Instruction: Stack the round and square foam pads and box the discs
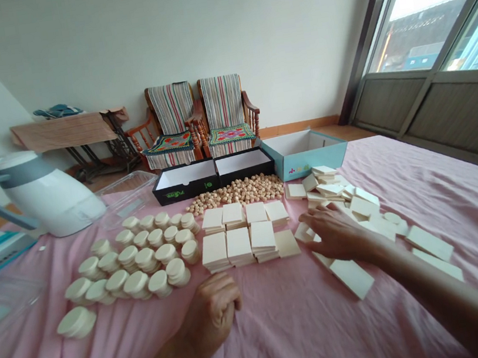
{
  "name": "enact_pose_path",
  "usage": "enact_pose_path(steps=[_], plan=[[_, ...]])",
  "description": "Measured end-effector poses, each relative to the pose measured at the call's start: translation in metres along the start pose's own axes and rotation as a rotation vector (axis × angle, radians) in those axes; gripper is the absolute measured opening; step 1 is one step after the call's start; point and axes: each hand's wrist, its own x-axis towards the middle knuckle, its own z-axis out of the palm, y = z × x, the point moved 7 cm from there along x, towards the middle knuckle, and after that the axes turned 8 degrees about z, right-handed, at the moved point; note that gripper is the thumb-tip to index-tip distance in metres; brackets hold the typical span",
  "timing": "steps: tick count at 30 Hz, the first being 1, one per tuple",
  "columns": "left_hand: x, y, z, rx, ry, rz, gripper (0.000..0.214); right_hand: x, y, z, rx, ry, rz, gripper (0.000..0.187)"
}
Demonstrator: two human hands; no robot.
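My left hand (211,316) rests on the pink cloth (286,326) in a loose fist, and nothing shows inside it. My right hand (337,230) reaches over loose cream square tiles (358,206), its fingers lying flat on a tile beside the neat tile stacks (247,234). More loose tiles (353,277) lie under and around that hand. Left of the tile stacks stand rows of stacked cream round discs (143,257). Behind them sits a heap of small wooden beads (238,191).
Two black open boxes (214,176) and a teal open box (307,154) stand at the far table edge. A white kettle (40,192) and clear plastic trays (130,194) are at left. Two striped wooden chairs (201,119) stand by the wall, with windows at right.
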Motion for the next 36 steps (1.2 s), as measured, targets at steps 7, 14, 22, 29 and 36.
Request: enact_pose_path(steps=[7, 14, 22, 29, 36], plan=[[0.000, -0.001, 0.000, -0.003, -0.015, -0.010, 0.028, 0.007, 0.009, 0.012, 0.017, 0.068, 0.124, 0.030], [-0.002, -0.001, 0.002, -0.003, -0.017, -0.008, 0.028, 0.005, 0.011, -0.010, 0.373, 0.200, 0.038, 0.039], [-0.002, -0.003, 0.001, -0.008, -0.022, -0.013, 0.027, -0.007, -0.033, 0.000, 0.305, 0.128, -0.184, 0.050], [-0.004, -0.004, 0.003, -0.009, -0.022, -0.012, 0.027, 0.000, 0.018, -0.020, 0.204, 0.210, 0.070, 0.030], [-0.003, -0.003, 0.003, -0.008, -0.016, -0.010, 0.027, -0.008, 0.025, -0.003, 0.000, 0.004, 0.116, 0.045]])
